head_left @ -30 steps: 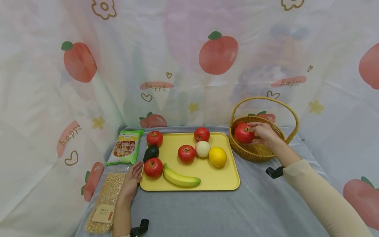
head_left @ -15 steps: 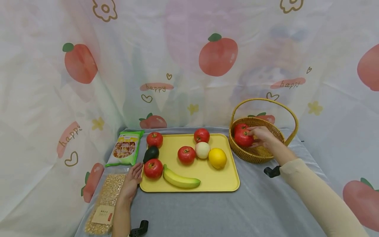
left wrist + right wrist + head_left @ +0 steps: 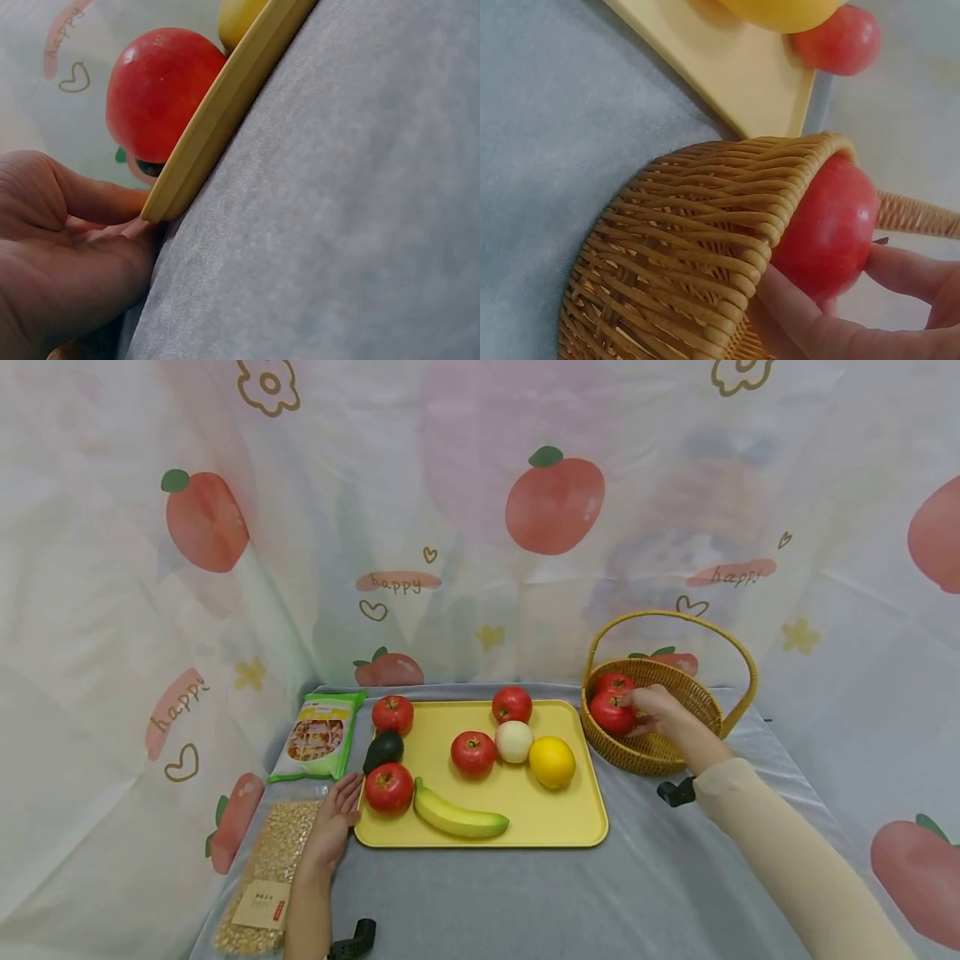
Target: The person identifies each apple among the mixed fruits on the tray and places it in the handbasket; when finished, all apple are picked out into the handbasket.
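Observation:
My right hand (image 3: 660,712) holds a red apple (image 3: 611,717) inside the wicker basket (image 3: 637,763), near its left wall. The right wrist view has my thumb and fingers about this apple (image 3: 831,229), just inside the woven rim. Another red apple (image 3: 617,682) sits behind it in the basket, partly covered. My left hand (image 3: 332,827) lies at the left edge of the yellow tray (image 3: 540,814), fingers mostly straight. In the left wrist view its thumb touches the tray rim (image 3: 202,142); the other fingers are partly hidden.
On the tray are several red apples (image 3: 472,754), a banana (image 3: 459,812), an avocado (image 3: 384,752), a yellow round fruit (image 3: 552,762) and a pale round fruit (image 3: 514,742). A green-edged packet (image 3: 318,735) and a bag of grains (image 3: 273,852) lie left. The basket handle (image 3: 678,615) arches high.
My right hand has moved slightly left and lower with the apple, which now rests closer to the basket's left wall. The left hand and the tray look unchanged.

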Motion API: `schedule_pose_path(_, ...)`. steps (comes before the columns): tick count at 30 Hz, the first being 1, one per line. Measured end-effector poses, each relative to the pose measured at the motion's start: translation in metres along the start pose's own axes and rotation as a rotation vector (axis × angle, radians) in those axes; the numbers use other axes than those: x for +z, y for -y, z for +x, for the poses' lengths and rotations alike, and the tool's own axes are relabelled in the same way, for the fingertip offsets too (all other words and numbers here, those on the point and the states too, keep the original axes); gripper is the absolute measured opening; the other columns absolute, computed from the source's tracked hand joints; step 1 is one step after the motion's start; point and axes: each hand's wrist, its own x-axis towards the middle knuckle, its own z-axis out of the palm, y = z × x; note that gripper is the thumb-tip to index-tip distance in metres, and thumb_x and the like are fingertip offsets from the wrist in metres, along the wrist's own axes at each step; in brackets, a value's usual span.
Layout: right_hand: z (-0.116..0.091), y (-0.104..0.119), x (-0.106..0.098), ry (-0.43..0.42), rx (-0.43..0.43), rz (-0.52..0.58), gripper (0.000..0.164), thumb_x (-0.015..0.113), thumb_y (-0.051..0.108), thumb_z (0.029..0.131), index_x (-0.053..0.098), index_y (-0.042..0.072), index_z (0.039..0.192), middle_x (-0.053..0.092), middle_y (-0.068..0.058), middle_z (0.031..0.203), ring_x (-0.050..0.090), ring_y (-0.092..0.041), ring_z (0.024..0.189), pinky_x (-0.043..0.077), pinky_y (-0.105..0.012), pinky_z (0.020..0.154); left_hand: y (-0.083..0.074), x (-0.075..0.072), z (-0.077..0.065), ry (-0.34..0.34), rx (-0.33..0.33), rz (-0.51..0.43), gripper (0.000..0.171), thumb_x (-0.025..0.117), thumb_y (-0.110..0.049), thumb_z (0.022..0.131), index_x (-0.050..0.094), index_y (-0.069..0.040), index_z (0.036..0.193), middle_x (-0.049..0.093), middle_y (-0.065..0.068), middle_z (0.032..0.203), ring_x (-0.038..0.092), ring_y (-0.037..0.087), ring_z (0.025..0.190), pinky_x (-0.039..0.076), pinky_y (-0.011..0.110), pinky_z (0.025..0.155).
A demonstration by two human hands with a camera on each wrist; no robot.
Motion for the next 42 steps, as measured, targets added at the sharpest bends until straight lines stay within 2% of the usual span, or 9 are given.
schedule_pose_path(2, 0.002, 0.0, 0.001, -0.007, 0.0, -0.009, 0.048, 0.05, 0.009, 0.101, 0.032, -0.015, 0.139, 0.021, -0.03, 0.155, 0.045, -0.05, 0.127, 0.048, -0.063, 0.105, -0.001, 0.0, -0.001, 0.004, 0.0, -0.002, 0.077, 0.035, 0.022, 0.092, 0.016, 0.001, 0.164, 0.022, 0.022, 0.17, 0.02, 0.035, 0.158, 0.019, 0.047, 0.127)
schedule_pose_path(9, 0.01, 0.003, 0.007, 0.003, 0.003, -0.014, 0.069, 0.048, 0.008, 0.103, 0.012, -0.017, 0.156, 0.017, -0.032, 0.16, 0.041, -0.049, 0.134, 0.048, -0.064, 0.105, 0.001, -0.002, -0.005, 0.002, 0.011, -0.009, 0.078, 0.034, 0.024, 0.091, 0.016, 0.003, 0.164, 0.021, 0.023, 0.17, 0.019, 0.035, 0.158, 0.018, 0.048, 0.127)
schedule_pose_path(20, 0.018, 0.008, 0.008, -0.049, 0.013, 0.002, 0.062, 0.046, 0.008, 0.104, 0.021, -0.017, 0.155, 0.026, -0.034, 0.157, 0.04, -0.051, 0.14, 0.044, -0.066, 0.108, 0.003, 0.001, -0.001, 0.007, 0.013, -0.017, 0.078, 0.034, 0.024, 0.091, 0.016, 0.002, 0.164, 0.022, 0.022, 0.17, 0.019, 0.035, 0.158, 0.018, 0.048, 0.127)
schedule_pose_path(27, 0.025, 0.003, 0.008, -0.052, 0.029, 0.041, 0.072, 0.043, 0.006, 0.105, 0.001, -0.014, 0.16, 0.009, -0.035, 0.166, 0.028, -0.052, 0.149, 0.041, -0.067, 0.11, 0.003, 0.003, 0.001, 0.014, 0.033, -0.017, 0.076, 0.033, 0.024, 0.091, 0.016, 0.004, 0.163, 0.022, 0.025, 0.169, 0.019, 0.037, 0.158, 0.018, 0.049, 0.127)
schedule_pose_path(29, 0.026, 0.0, 0.007, -0.059, 0.034, 0.039, 0.073, 0.044, 0.005, 0.104, -0.001, -0.013, 0.16, 0.008, -0.035, 0.166, 0.028, -0.053, 0.148, 0.042, -0.067, 0.108, 0.002, 0.003, 0.001, 0.013, 0.034, -0.016, 0.076, 0.033, 0.024, 0.092, 0.016, 0.005, 0.163, 0.022, 0.025, 0.169, 0.019, 0.037, 0.158, 0.018, 0.049, 0.127)
schedule_pose_path(35, 0.026, -0.006, 0.003, -0.103, 0.017, -0.087, 0.069, 0.051, 0.012, 0.104, 0.016, -0.016, 0.157, 0.036, -0.033, 0.15, 0.055, -0.044, 0.125, 0.052, -0.059, 0.104, 0.002, 0.002, 0.001, 0.029, 0.05, -0.023, 0.076, 0.032, 0.025, 0.091, 0.015, 0.006, 0.163, 0.02, 0.026, 0.169, 0.018, 0.038, 0.158, 0.016, 0.05, 0.127)
schedule_pose_path(39, 0.025, -0.007, 0.003, -0.107, 0.018, -0.095, 0.07, 0.056, 0.014, 0.103, 0.021, -0.015, 0.156, 0.041, -0.028, 0.147, 0.059, -0.038, 0.12, 0.049, -0.054, 0.11, 0.001, -0.001, 0.001, 0.033, 0.051, -0.019, 0.076, 0.032, 0.025, 0.091, 0.015, 0.006, 0.163, 0.02, 0.025, 0.17, 0.018, 0.037, 0.158, 0.016, 0.05, 0.127)
schedule_pose_path(41, 0.024, -0.006, 0.003, -0.143, 0.009, -0.108, 0.057, 0.06, 0.013, 0.1, 0.038, -0.014, 0.145, 0.05, -0.023, 0.133, 0.062, -0.035, 0.11, 0.056, -0.046, 0.102, 0.002, -0.002, 0.001, 0.027, 0.042, -0.011, 0.076, 0.033, 0.024, 0.092, 0.016, 0.005, 0.163, 0.021, 0.024, 0.17, 0.019, 0.035, 0.158, 0.017, 0.048, 0.127)
schedule_pose_path(42, 0.023, -0.006, 0.003, -0.161, -0.004, -0.111, 0.043, 0.06, 0.012, 0.099, 0.048, -0.014, 0.131, 0.057, -0.02, 0.12, 0.065, -0.031, 0.099, 0.059, -0.041, 0.093, 0.002, -0.002, 0.001, 0.027, 0.04, -0.011, 0.076, 0.033, 0.024, 0.092, 0.016, 0.005, 0.163, 0.021, 0.024, 0.17, 0.019, 0.035, 0.158, 0.017, 0.048, 0.127)
